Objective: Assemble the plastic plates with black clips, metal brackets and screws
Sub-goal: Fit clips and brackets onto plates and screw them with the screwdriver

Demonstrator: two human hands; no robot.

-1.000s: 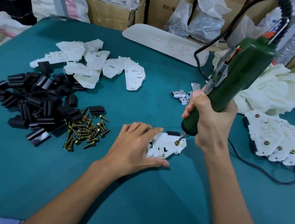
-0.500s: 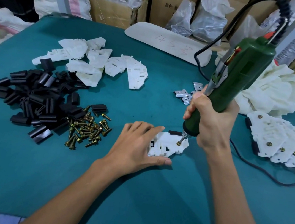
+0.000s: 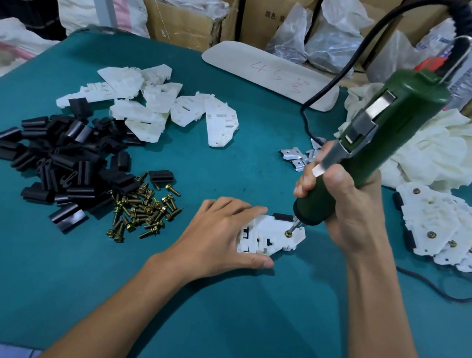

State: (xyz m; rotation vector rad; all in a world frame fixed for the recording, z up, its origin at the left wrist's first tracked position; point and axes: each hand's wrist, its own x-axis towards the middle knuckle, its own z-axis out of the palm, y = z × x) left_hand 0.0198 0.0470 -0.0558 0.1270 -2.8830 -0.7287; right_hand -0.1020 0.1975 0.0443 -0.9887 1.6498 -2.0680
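A white plastic plate (image 3: 273,238) lies on the teal table (image 3: 95,295) with a black clip (image 3: 283,216) at its far edge. My left hand (image 3: 221,236) presses flat on the plate's left part, thumb along its near edge. My right hand (image 3: 341,203) grips a green electric screwdriver (image 3: 389,132), tilted, its bit on a brass screw (image 3: 287,234) in the plate. Loose screws (image 3: 141,212), black clips (image 3: 64,163), white plates (image 3: 163,107) and metal brackets (image 3: 298,158) lie in heaps.
Finished plates (image 3: 445,231) with screws are stacked at the right, beside a pile of white plastic pieces (image 3: 441,144). The screwdriver's black cord (image 3: 321,100) runs across the table. A white board (image 3: 271,76) lies at the far edge; boxes and bags stand behind.
The screw head has sunk lower toward the plate under the bit. Both hands stay in place; the view shifted slightly.
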